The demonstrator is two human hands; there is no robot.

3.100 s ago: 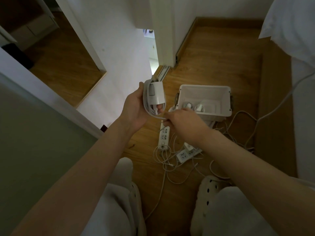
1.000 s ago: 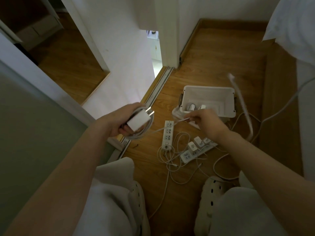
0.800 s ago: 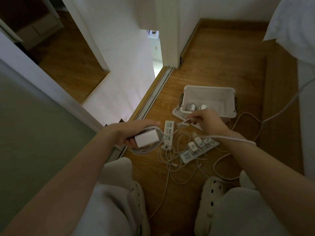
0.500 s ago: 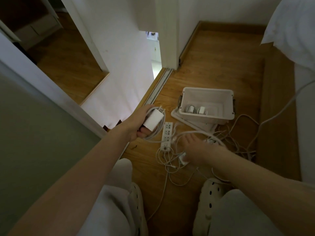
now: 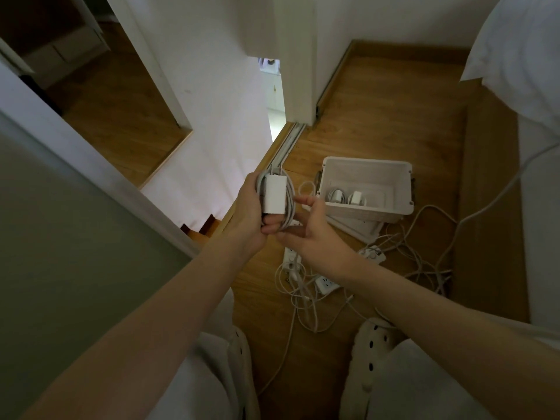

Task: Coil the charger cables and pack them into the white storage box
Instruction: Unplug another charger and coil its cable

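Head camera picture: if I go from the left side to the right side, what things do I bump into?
left hand → charger wrapped in its cable → white storage box → white bedding

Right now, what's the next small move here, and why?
Probably the right hand tucks the loose end loop into the coil that the left hand grips round the charger; unsecured, it may unwind on the way into the white storage box.

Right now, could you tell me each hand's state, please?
Left hand: holding white rectangular plastic charger with coiled cable.
Right hand: at that cable; cannot tell.
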